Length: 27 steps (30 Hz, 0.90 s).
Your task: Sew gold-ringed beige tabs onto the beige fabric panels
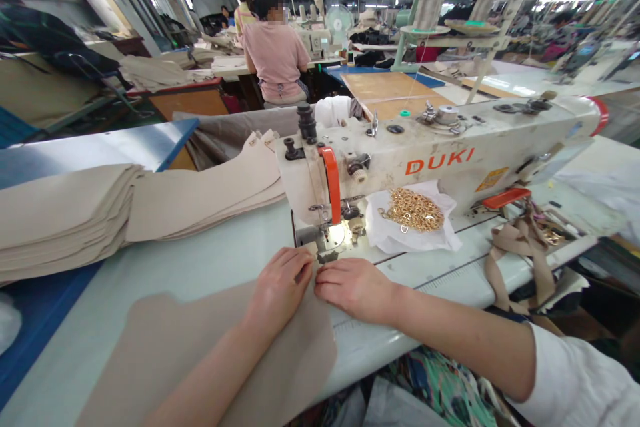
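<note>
Pale sewing table (pixel 395 327) carries a beige fabric panel (pixel 295 353), pointing up-right toward the presser foot (pixel 325 240); left hand (pixel 280 287) and right hand (pixel 355 290) rest flat and ungripping on it, nearly touching, before the DUKI sewing machine (pixel 440 167).

My right hand (pixel 355 290) has open tabletop (pixel 430 287) to its right, up to the beige straps (pixel 520 260). Straight ahead, the presser foot (pixel 330 237) of the DUKI sewing machine (pixel 440 147) and the white paper of gold metal pieces (pixel 413 213) stand in the way. My left hand (pixel 280 290) can pass left over the beige fabric panel (pixel 200 353), toward the stacked cut pieces (pixel 65 213).
</note>
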Each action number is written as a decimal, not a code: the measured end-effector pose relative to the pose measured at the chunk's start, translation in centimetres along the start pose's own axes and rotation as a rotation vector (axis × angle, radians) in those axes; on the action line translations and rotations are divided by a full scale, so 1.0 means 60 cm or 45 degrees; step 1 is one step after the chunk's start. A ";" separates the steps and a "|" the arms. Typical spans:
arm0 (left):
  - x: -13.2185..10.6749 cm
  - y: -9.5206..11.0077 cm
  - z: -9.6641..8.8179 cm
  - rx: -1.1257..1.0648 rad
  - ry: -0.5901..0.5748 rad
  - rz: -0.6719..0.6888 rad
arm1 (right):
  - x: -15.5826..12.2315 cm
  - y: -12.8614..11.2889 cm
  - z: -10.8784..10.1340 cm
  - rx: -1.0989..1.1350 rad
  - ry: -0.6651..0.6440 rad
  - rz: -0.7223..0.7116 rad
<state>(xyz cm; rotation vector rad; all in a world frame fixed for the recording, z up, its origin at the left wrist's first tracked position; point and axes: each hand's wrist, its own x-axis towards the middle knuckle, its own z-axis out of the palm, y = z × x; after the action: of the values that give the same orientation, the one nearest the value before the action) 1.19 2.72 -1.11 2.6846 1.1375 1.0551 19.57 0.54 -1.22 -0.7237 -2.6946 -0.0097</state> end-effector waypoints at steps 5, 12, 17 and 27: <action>0.004 0.002 -0.002 -0.024 0.004 -0.018 | 0.002 0.001 -0.001 -0.034 0.032 0.016; 0.000 0.003 -0.004 -0.066 -0.032 -0.073 | 0.008 0.006 -0.004 -0.121 0.035 0.112; -0.002 0.006 -0.004 -0.074 -0.049 -0.111 | 0.012 0.008 -0.008 -0.132 -0.015 0.106; -0.007 0.007 -0.008 -0.078 -0.072 -0.096 | 0.016 0.008 -0.013 -0.115 -0.127 0.114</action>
<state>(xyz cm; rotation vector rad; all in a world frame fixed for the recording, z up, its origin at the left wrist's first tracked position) 0.92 2.03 -0.88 2.5857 1.1664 0.9797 19.26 1.34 -0.20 -0.8938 -2.7679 -0.0751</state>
